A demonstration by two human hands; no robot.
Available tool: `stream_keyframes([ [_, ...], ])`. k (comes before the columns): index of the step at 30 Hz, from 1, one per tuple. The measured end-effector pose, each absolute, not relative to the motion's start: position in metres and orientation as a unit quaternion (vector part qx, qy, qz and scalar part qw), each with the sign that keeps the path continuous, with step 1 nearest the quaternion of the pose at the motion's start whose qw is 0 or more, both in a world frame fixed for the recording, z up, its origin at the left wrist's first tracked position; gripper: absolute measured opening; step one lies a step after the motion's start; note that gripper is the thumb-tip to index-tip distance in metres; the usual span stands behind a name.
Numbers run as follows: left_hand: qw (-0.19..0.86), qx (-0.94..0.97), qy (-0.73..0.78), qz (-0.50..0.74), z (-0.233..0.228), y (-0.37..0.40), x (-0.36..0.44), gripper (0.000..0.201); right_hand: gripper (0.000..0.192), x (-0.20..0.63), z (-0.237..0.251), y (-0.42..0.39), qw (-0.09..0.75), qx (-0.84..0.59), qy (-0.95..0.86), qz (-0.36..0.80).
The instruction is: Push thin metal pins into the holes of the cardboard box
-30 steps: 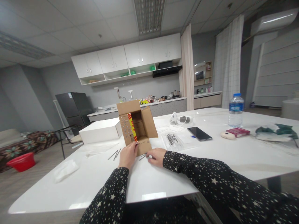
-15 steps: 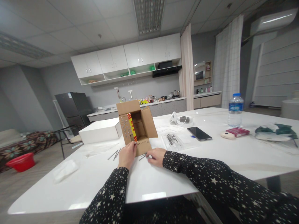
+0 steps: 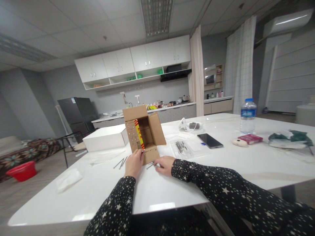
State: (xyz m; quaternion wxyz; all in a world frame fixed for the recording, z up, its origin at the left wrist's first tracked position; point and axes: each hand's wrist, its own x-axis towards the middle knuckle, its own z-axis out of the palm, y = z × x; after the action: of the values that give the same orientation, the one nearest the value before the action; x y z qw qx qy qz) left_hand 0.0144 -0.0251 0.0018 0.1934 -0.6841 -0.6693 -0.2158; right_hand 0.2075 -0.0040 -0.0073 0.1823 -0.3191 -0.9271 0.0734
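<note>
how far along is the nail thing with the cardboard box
Done so far: the open cardboard box already has rows of nails stuck through its left flap, and small holes show along the lower front flap. In hand: the left hand steadies that flap's edge while the right hand rests on loose nails on the white table. Left: more nails lie unused beside the box.

A white flat box (image 3: 105, 137) sits on the white table (image 3: 221, 167). Further right lie a dark phone (image 3: 210, 140), a clear plastic bag (image 3: 183, 147), a water bottle (image 3: 248, 116), a red packet (image 3: 250, 139) and a crumpled green cloth (image 3: 290, 137).
</note>
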Motion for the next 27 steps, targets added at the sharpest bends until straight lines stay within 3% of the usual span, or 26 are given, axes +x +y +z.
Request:
stream_keyframes([
  [27, 0.187, -0.687, -0.656, -0.249, 0.0015, -0.0253, 0.014, 0.025, 0.03, 0.2076, -0.0079, -0.0039, 0.186, -0.314, -0.928, 0.072],
])
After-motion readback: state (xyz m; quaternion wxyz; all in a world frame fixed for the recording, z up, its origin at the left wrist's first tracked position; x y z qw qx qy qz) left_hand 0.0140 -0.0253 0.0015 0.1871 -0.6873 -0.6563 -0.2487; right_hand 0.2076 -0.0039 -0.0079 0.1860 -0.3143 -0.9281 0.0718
